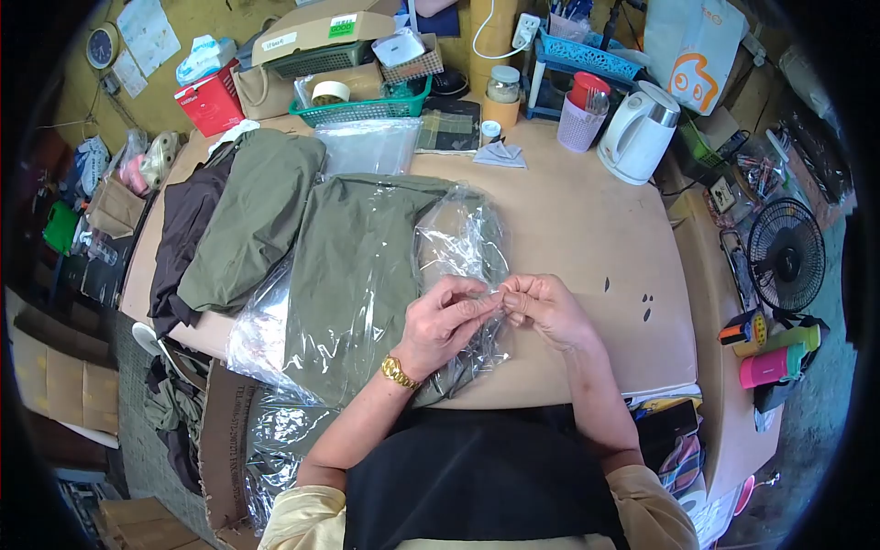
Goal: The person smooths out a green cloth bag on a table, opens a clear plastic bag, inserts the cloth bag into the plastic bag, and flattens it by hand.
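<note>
An olive green garment (353,266) lies flat on the table inside a clear plastic bag (463,238). Over the bag's right part, my left hand (447,323) is closed, thumb and fingers pinched together, with a gold watch on its wrist. Its fingertips meet those of my right hand (541,310), which also pinches at the bag's right edge. Whatever lies between the fingertips is too small to make out. Left of the bagged garment are a folded olive garment (257,215) and a dark brown one (188,229).
A stack of clear bags (367,145) lies behind the garment. Along the back stand a green basket (362,105), a jar (502,87), a lilac cup (581,126) and a white kettle (639,133). A black fan (786,255) is at the right. An open carton (225,440) stands below the table's left front.
</note>
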Tool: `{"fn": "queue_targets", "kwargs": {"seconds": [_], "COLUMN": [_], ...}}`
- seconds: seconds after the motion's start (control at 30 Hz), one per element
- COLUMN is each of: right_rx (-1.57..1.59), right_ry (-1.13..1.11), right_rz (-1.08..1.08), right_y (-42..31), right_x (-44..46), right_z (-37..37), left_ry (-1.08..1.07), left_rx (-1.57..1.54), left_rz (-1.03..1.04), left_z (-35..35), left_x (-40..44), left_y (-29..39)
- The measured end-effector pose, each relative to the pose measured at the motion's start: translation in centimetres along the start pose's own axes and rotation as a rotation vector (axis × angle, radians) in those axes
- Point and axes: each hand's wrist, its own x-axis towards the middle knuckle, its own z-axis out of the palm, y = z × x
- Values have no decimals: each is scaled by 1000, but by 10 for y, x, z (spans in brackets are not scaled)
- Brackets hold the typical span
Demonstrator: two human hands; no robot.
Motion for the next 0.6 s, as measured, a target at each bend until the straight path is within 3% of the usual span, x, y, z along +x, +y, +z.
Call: {"fn": "queue_targets", "kwargs": {"seconds": [0.2, 0.3, 0.37, 0.4, 0.47, 0.5, 0.57, 0.6], "right_rx": [-169, -391, -558, -556, -802, -806, -369, -360], "right_ry": [127, 322, 549, 554, 1058, 1063, 782, 661], "right_rz": [-47, -231, -357, -356, -769, -774, -731, -563], "right_y": [-10, -10, -14, -21, -37, -39, -35, -26], "right_x": [-2, -1, 2, 4, 3, -6, -31, -39], "right_z": [-1, -6, -15, -23, -42, -50, -57, -47], "left_ry": [67, 101, 54, 8, -18, -37, -202, -272], "left_rx": [-27, 32, 42, 54, 76, 103, 409, 475], "left_rz": [-80, -121, -147, -172, -248, -318, -382, -507], "left_z": [-2, -2, -4, -6, -31, -48, -79, -83], "left_x": [3, 0, 7, 11, 11, 12, 4, -11], "left_y": [9, 17, 31, 37, 39, 36, 29, 16]}}
